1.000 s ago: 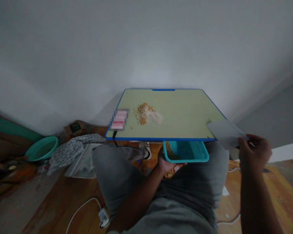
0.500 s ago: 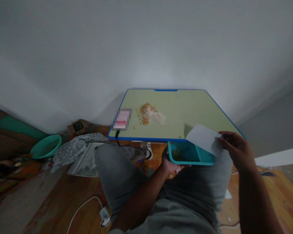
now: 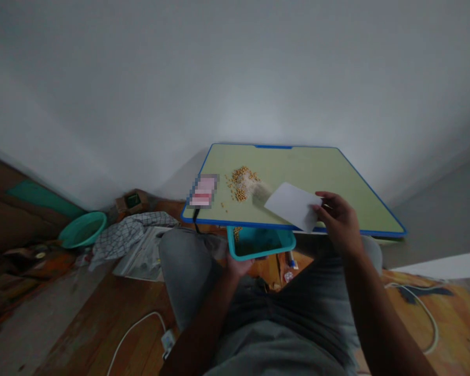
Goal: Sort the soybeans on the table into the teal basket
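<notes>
Head view: the right hand point(image 3: 339, 222) pinches a sheet point(image 3: 292, 202) over the tabletop point(image 3: 317, 164), grain point(image 3: 242, 183) at the sheet's ten o'clock, the left hand point(image 3: 239, 265) holding a tub point(image 3: 262, 255) at seven.

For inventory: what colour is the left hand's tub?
The tub is turquoise, clearest in the head view.

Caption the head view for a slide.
Right hand holds a white sheet over a blue-edged tabletop near yellow beans and pale grains; left hand supports a turquoise tub.

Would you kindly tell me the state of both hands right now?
Left hand: holding the turquoise tub at its near-left corner.
Right hand: closed on the white sheet by its edge.
</notes>
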`<state>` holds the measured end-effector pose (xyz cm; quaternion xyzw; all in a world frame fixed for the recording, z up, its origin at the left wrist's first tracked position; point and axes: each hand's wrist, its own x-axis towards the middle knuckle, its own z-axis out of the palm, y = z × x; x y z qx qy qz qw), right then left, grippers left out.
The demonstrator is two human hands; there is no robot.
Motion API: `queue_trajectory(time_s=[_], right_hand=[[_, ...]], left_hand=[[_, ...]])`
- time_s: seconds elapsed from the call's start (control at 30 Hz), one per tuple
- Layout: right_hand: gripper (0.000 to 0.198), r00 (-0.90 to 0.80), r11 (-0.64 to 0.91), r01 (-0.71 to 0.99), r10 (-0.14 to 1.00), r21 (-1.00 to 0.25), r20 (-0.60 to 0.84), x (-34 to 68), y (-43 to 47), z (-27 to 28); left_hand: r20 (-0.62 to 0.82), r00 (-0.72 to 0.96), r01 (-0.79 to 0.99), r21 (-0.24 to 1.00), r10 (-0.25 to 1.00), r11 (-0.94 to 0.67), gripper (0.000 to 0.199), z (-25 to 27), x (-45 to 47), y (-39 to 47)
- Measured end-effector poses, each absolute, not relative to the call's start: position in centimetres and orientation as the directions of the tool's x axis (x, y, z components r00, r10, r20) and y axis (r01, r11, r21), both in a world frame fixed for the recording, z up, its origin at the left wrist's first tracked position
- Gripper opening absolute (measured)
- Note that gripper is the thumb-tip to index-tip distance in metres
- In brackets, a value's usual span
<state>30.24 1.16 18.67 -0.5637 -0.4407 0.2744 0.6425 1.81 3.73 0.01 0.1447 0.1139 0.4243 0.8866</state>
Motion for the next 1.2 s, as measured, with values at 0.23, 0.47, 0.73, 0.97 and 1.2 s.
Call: queue_trajectory(time_s=[0.23, 0.47, 0.73, 0.97, 1.2], right_hand=[[0.047, 0.289, 0.257, 0.167, 0.910, -0.952, 0.297, 23.6, 5.7, 19.5], [0.042, 0.248, 0.349, 0.304, 0.869, -0.886, 0.427, 19.8, 9.1, 19.9], [0.042, 0.195, 0.330, 0.365, 0.887, -0.871, 0.418, 18.7, 10.5, 18.0], [0.042, 0.113, 0.343, 0.370, 0.906, -0.863, 0.408, 19.2, 10.6, 17.3], [0.041, -0.006, 0.367, 0.277, 0.925, -0.888, 0.380, 19.8, 10.4, 17.2]], left_hand=[[-0.154, 0.433, -0.762, 0.465, 0.888, 0.452, 0.059, 1.2, -4.4, 4.4], [-0.196, 0.337, -0.759, 0.521, 0.921, 0.389, 0.061, 2.5, -5.3, 3.8], [-0.255, 0.269, -0.687, 0.626, 0.929, 0.371, 0.068, 3.5, -4.5, 3.4], [-0.295, 0.247, -0.678, 0.628, 0.923, 0.382, 0.073, 4.0, -4.5, 3.5], [-0.274, 0.286, -0.752, 0.529, 0.918, 0.393, 0.068, 2.8, -4.7, 3.8]])
